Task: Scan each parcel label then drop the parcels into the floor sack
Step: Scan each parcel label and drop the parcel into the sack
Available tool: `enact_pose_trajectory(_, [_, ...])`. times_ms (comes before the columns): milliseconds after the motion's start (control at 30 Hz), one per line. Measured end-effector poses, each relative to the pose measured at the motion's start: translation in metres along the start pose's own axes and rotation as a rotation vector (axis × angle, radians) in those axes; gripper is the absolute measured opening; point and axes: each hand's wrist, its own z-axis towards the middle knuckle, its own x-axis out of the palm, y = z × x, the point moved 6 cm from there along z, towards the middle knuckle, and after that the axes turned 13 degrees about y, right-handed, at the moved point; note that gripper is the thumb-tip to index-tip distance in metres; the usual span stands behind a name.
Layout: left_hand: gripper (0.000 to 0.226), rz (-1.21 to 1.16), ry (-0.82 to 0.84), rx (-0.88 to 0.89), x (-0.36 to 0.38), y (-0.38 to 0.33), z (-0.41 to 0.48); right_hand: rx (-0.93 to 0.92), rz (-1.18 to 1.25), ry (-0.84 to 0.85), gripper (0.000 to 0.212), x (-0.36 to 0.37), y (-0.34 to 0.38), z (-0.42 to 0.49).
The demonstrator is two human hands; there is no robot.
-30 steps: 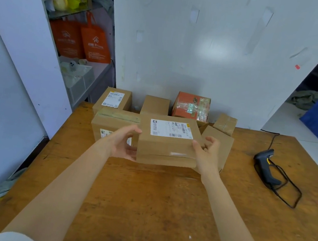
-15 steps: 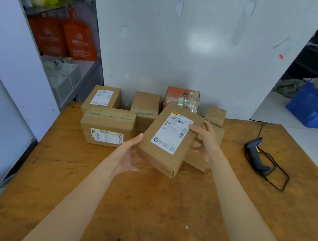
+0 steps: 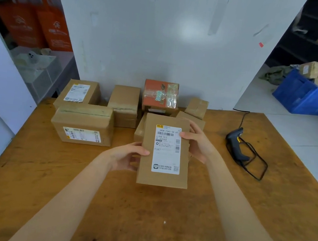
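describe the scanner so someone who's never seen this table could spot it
Start at the wooden table and look to its right side, away from the cluster of cardboard boxes. The scanner lies there alone on the bare wood. It is the only black thing on the table, pistol-shaped, with a looped black cable.

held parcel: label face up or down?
Up. The parcel is held between the left hand and right hand with its white label facing the camera.

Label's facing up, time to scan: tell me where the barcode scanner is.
In the head view, the black barcode scanner lies on the wooden table toward its right side, cable looped beside it, just right of the right hand holding the labelled parcel.
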Motion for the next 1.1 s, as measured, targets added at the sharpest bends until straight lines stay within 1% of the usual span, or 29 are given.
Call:
enact_pose_trajectory(67, [0.087, -0.023, -0.015, -0.008, 0.01, -0.004, 0.012, -0.005, 0.026, -0.014, 0.061, -0.016, 0.001, -0.006])
enact_pose_trajectory(233, [0.082, -0.046, 0.012, 0.001, 0.04, -0.015, 0.049, -0.016, 0.048, -0.022, 0.061, -0.058, 0.014, -0.022])
enact_pose_trajectory(400, [0.08, -0.043, 0.031, -0.034, 0.078, -0.013, 0.092, 0.035, 0.045, -0.049, 0.065, -0.11, 0.019, -0.045])
enact_pose_trajectory(533, [0.077, -0.04, 0.029, -0.043, 0.109, -0.011, 0.125, 0.074, 0.071, -0.067, 0.058, -0.156, 0.013, -0.063])
enact_pose_trajectory(633, [0.082, -0.032, 0.01, -0.035, 0.124, -0.01, 0.145, 0.095, 0.097, -0.053, 0.053, -0.191, 0.003, -0.072])
enact_pose_trajectory(667, [0.083, -0.035, 0.001, -0.026, 0.127, -0.01, 0.151, 0.1, 0.108, -0.08, 0.055, -0.204, -0.001, -0.074])
enact_pose_trajectory(700, [0.084, -0.041, -0.009, -0.015, 0.13, -0.01, 0.156, 0.109, 0.127, -0.152, 0.057, -0.219, -0.006, -0.077])
enact_pose_trajectory(767, [0.087, -0.062, -0.038, 0.01, 0.133, -0.01, 0.165, 0.145, 0.128, -0.417, 0.056, -0.252, -0.019, -0.084])
enact_pose_trajectory(800, [0.089, -0.077, -0.063, 0.022, 0.134, -0.011, 0.169, 0.173, 0.055, -0.576, 0.051, -0.268, -0.025, -0.089])
enact_pose_trajectory(833, [0.091, -0.093, -0.088, 0.034, 0.134, -0.011, 0.173, 0.223, -0.092, -0.718, 0.047, -0.282, -0.03, -0.094])
enact_pose_trajectory(867, [0.092, -0.108, -0.108, 0.045, 0.134, -0.01, 0.178, 0.287, -0.269, -0.803, 0.045, -0.293, -0.033, -0.097])
enact_pose_trajectory(900, [0.092, -0.121, -0.118, 0.059, 0.135, -0.009, 0.181, 0.355, -0.425, -0.828, 0.047, -0.3, -0.037, -0.097])
enact_pose_trajectory(933, [0.093, -0.132, -0.12, 0.075, 0.136, -0.008, 0.184, 0.428, -0.544, -0.81, 0.052, -0.305, -0.042, -0.094])
enact_pose_trajectory(1000, [0.093, -0.146, -0.119, 0.101, 0.138, -0.006, 0.188, 0.568, -0.704, -0.74, 0.06, -0.312, -0.052, -0.086])
enact_pose_trajectory(1100, [0.093, -0.146, -0.118, 0.117, 0.143, -0.006, 0.188, 0.721, -0.916, -0.711, 0.054, -0.312, -0.058, -0.07])
